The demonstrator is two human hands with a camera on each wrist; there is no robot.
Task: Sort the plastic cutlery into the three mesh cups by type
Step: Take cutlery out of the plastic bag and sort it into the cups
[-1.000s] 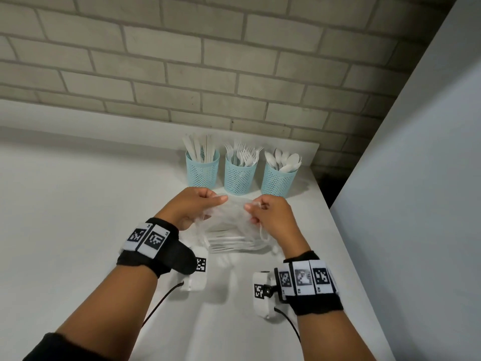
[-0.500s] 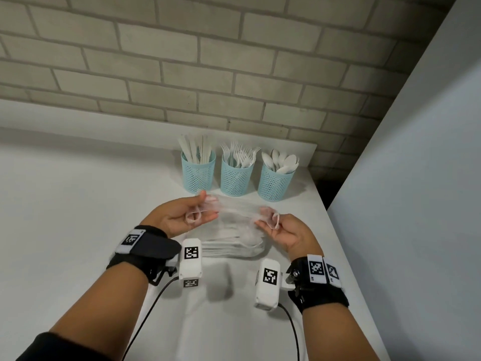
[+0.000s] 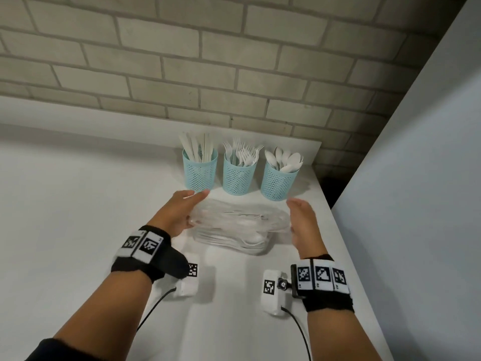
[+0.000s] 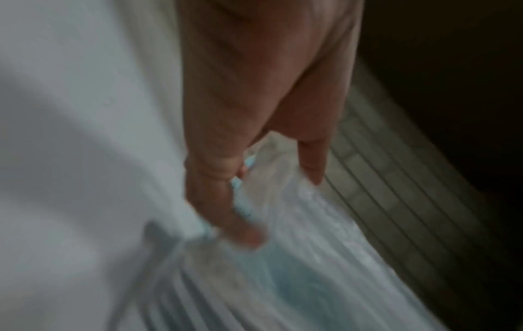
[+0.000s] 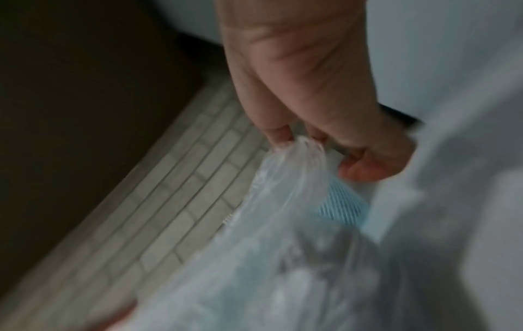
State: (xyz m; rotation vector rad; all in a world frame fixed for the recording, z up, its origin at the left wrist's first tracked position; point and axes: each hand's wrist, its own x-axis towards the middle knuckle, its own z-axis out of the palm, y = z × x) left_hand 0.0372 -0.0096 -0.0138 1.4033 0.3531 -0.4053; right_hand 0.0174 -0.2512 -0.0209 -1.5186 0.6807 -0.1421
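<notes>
Three teal mesh cups stand in a row at the back of the white table (image 3: 78, 230): knives cup (image 3: 200, 171), forks cup (image 3: 239, 176), spoons cup (image 3: 278, 181). Just in front of them lies a clear plastic bag (image 3: 242, 227) with white cutlery inside. My left hand (image 3: 182, 213) holds the bag's left end and my right hand (image 3: 303, 220) its right end, stretching the plastic wide between them. In the blurred wrist views the film (image 4: 283, 201) sits between the left thumb and fingers (image 4: 220, 192), and bunched film (image 5: 297, 152) is pinched by the right fingers (image 5: 277, 132).
A brick wall (image 3: 234, 74) runs behind the cups. A plain grey wall (image 3: 416, 204) rises past the table's right edge, with a dark gap (image 3: 330, 188) at the back corner. White table surface stretches to the left and toward me.
Both hands have moved apart and forward toward the cups, pulling the bag's top out wide. A second ago they were close together at the bag's middle.
</notes>
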